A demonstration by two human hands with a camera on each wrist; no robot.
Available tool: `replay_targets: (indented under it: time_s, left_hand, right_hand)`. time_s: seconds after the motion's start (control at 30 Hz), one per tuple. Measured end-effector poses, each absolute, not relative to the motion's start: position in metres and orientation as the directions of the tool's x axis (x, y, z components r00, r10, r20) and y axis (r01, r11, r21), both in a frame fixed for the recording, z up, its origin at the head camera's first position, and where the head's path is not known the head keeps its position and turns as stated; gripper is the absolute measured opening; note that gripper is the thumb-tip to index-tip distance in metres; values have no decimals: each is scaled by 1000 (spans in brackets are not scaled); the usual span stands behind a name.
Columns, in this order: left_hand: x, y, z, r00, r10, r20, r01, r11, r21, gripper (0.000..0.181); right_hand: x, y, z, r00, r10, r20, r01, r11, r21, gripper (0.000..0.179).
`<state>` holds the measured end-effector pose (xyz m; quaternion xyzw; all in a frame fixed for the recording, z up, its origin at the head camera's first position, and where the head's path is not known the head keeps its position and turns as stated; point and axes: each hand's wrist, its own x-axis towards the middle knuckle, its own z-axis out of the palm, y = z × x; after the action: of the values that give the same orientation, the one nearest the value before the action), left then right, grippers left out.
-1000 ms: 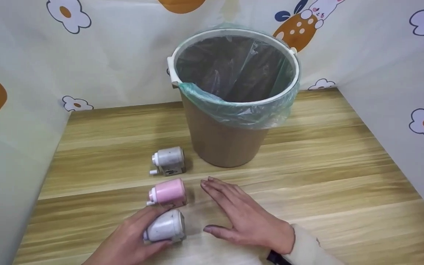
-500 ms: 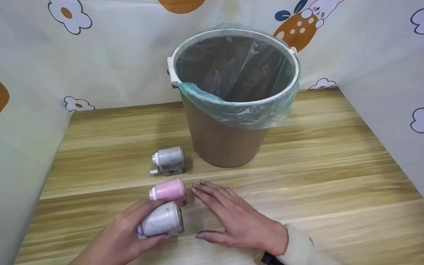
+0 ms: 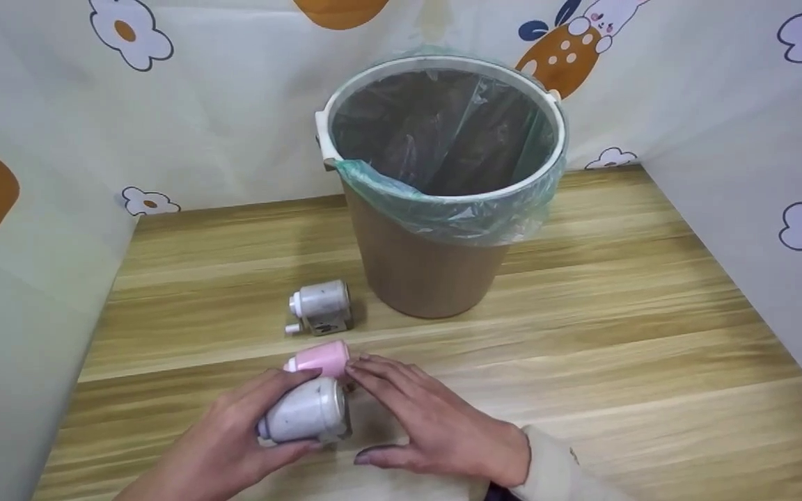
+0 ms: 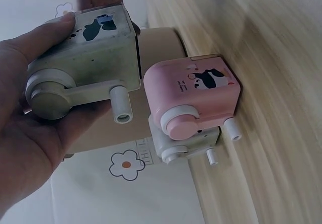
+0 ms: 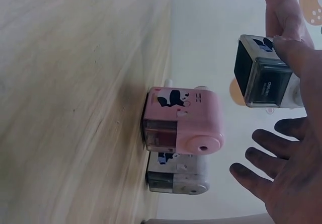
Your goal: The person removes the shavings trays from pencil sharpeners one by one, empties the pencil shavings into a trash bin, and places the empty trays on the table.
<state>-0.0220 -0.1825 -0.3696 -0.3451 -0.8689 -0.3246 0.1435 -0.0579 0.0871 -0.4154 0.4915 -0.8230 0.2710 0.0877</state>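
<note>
My left hand (image 3: 234, 428) grips a white hand-crank pencil sharpener (image 3: 303, 412) from its left side. In the left wrist view this sharpener (image 4: 100, 50) is raised off the table, its crank and panda print showing. My right hand (image 3: 436, 424) is open beside it, fingers stretched out and smudged dark. Its fingertips lie near the right end of a pink pencil sharpener (image 3: 324, 358); the right wrist view shows a gap between the fingers and this sharpener (image 5: 183, 118). Another white pencil sharpener (image 3: 324, 300) stands behind the pink one, its crank (image 3: 293, 328) pointing left.
A brown waste bin (image 3: 429, 278) with a white rim and a green plastic liner (image 3: 470, 219) stands at the back of the wood-grain table (image 3: 638, 334). White patterned sheets (image 3: 234, 125) wall in the back and both sides.
The left hand has lifted the white sharpener up from the table, slightly leftward. The right hand has moved left toward the sharpeners, its fingers still outstretched.
</note>
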Motion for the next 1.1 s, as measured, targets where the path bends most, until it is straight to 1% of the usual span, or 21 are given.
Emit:
replay_targets:
  time_s: [0.2,0.43,0.53,0.67,0.73,0.9,1.1]
  left_hand:
    - [-24,-183,-366,-714,515,473,699,548,459,65]
    - [-27,-184,-364,-696,541,472,718,520,463,63]
    - [-26,-184,-364,-693,541,477,721,520,458,63]
    - [-26,-183,-363,-679,542,494,734,512,447,63]
    - [-26,-183,-363,-670,544,505,742,504,442,62]
    - [-26,-184,-362,-662,541,519,749,501,434,61]
    - [-27,-184,-363,-664,533,524,746,509,429,61]
  right_hand:
    - [-57,81,-412,-526,-751,400,-832,355,-427,86]
    - [-51,76,-408,-568,-753,332,-782,368,-503,85]
    - [-51,75,-408,-568,-747,344,-782,361,-508,84]
    - [-52,73,-410,-551,-739,388,-806,350,-478,83]
    - [-52,71,-410,-552,-734,396,-805,346,-481,82]
    - [-52,67,-410,-578,-713,398,-788,361,-498,81]
    - [-56,62,-407,-586,-687,430,-790,367,-491,72]
